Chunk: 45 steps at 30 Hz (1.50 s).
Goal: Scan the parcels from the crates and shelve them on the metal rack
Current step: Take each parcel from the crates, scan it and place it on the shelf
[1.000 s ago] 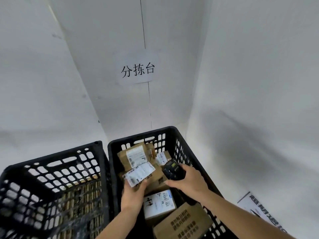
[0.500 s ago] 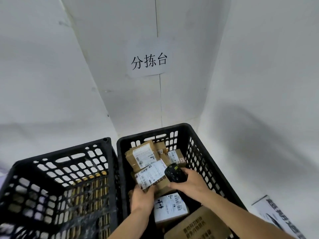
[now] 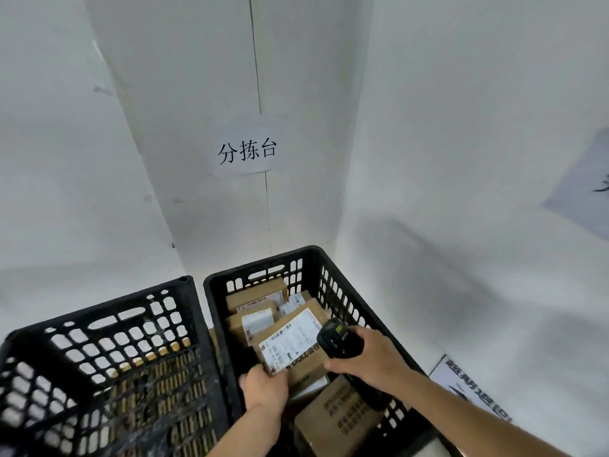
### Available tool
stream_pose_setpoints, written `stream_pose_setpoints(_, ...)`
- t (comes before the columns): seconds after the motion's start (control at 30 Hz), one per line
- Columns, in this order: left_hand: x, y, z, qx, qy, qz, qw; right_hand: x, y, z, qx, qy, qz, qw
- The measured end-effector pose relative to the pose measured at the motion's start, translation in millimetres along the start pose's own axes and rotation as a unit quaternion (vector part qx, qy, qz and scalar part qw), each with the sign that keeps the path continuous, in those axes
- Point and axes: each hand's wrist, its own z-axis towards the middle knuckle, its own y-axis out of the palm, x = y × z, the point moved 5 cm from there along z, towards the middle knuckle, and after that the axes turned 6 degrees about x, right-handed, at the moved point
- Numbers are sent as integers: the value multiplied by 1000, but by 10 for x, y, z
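A: Item one, the held parcel [image 3: 298, 344]. Where do we log it?

B: We log it above the right crate [image 3: 342, 291], tilted, its white shipping label [image 3: 290, 341] facing up. Our left hand [image 3: 265, 389] grips its near left corner, fingers curled round the edge.

A: Item two, the scanner [image 3: 341, 346]?

B: Black, handheld, in our right hand [image 3: 365, 359], fingers wrapped around its body. Its head sits just beside the right edge of the label; we cannot tell whether it touches the parcel.

A: Contents of the right crate?

B: Several more brown cardboard parcels. Two labelled ones [image 3: 255, 298] lie at the far end, and a box with printed characters [image 3: 339, 417] lies at the near end, below our right forearm. Another white label shows under the held parcel.

A: And the left crate [image 3: 108, 357]?

B: Black, lattice-walled, touching or just beside the right crate. Through its mesh we see brownish shapes, too blurred to identify.

A: Surroundings?

B: White walls meeting in a corner, with a paper sign [image 3: 247, 150] on the far wall reading 分拣台. A printed sheet [image 3: 468, 387] lies near right of the crate.
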Motion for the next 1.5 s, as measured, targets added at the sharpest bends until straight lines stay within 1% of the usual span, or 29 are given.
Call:
stream_pose_setpoints(0.17,172,-332,-703,-65,47,-97,992,-126,-362,-920,97,16,34,995)
stream_pose_setpoints(0.3,257,-673,-1391,-143,112,-165,970,-242,-640,-1832,172,39,82,981)
stream_pose_setpoints(0.4,304,-890,-1927,-212,139,-199,947,-338,-838,-2533,210,45,111,970)
stream_pose_setpoints(0.5,352,-1031,-2453,-254,187,-198,928,-316,-1045,-3181,253,60,130,957)
stream_pose_setpoints(0.6,351,-1061,-3014,-307,224,-194,904,-264,-1257,-3862,299,74,126,943)
stream_pose_setpoints(0.7,287,-1001,-3646,-359,269,-152,881,-99,-1507,-4619,353,90,118,924)
stream_pose_setpoints(0.83,174,-883,-4497,-422,328,-80,841,141,-1768,-5598,386,121,125,906)
stream_pose_setpoints(0.9,74,-816,-4951,-452,330,-76,826,258,-1892,-6109,405,138,120,896)
stream_pose_setpoints(1.07,-292,-613,-6048,-531,301,-109,785,627,-2102,-7299,459,176,122,862)
stream_pose_setpoints(1.2,-744,-459,-6970,-570,319,-76,753,1067,-2172,-8324,487,218,111,839)
stream_pose_setpoints(1.27,-992,-389,-7411,-588,328,-53,737,1275,-2194,-8821,496,244,88,829)
stream_pose_setpoints(1.33,-1308,-309,-7924,-608,334,-44,718,1527,-2219,-9398,511,279,55,811)
stream_pose_setpoints(1.5,-2058,-174,-9014,-610,355,-35,708,1968,-2259,-10588,481,368,-76,792)
